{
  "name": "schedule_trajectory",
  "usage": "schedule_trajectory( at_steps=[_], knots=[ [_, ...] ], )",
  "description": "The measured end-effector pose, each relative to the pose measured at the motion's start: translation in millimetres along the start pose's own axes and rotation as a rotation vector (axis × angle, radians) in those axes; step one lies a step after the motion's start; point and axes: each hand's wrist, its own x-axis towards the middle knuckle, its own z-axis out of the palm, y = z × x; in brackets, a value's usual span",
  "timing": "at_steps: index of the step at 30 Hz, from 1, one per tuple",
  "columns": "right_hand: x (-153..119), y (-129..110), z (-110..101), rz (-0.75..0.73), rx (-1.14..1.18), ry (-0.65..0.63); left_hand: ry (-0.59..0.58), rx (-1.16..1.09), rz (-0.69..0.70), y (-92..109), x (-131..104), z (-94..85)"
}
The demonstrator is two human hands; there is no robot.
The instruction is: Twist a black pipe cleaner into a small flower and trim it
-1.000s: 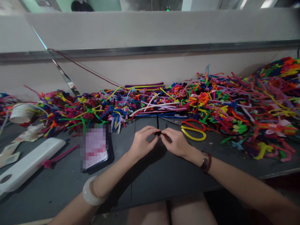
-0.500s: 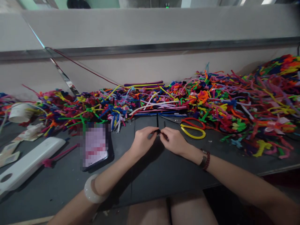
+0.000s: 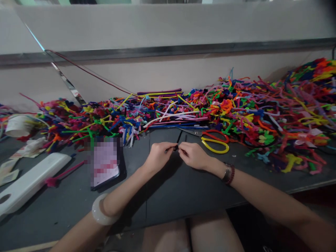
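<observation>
Between my two hands is a small black fuzzy stem (image 3: pixel 179 136), one end pointing up toward the pile. My left hand (image 3: pixel 159 156) pinches it from the left, fingertips pressed together. From the right, my right hand (image 3: pixel 193 155) pinches the same black piece, its fingertips almost touching the left ones. The fingers hide most of the piece's lower part. Just beyond my right hand lie scissors (image 3: pixel 215 144) with red and yellow handles, their blades pointing left.
A long heap of colourful fuzzy stems and flower shapes (image 3: pixel 249 119) runs along the wall. On the left of the dark table (image 3: pixel 168 199) are a phone (image 3: pixel 106 162), a long white object (image 3: pixel 36 180) and a white cup (image 3: pixel 17 126).
The upright end of the black stem now leans to the right. Both hands stay together with their grip; the whole view has shifted slightly.
</observation>
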Motion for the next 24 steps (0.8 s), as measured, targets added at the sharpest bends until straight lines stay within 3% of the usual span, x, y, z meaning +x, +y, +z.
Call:
schedule_trajectory(
  at_steps=[3,9,24],
  knots=[
    [1,4,-3,-0.027,0.078,-0.039,-0.062,-0.078,-0.065,-2,2,-2.5],
    [2,3,-5,0.062,0.221,-0.012,-0.108,-0.263,-0.178,-11,3,-3.6],
    [2,0,-10,0.074,0.232,0.006,-0.150,-0.259,-0.175,-15,3,-3.4]
  ],
)
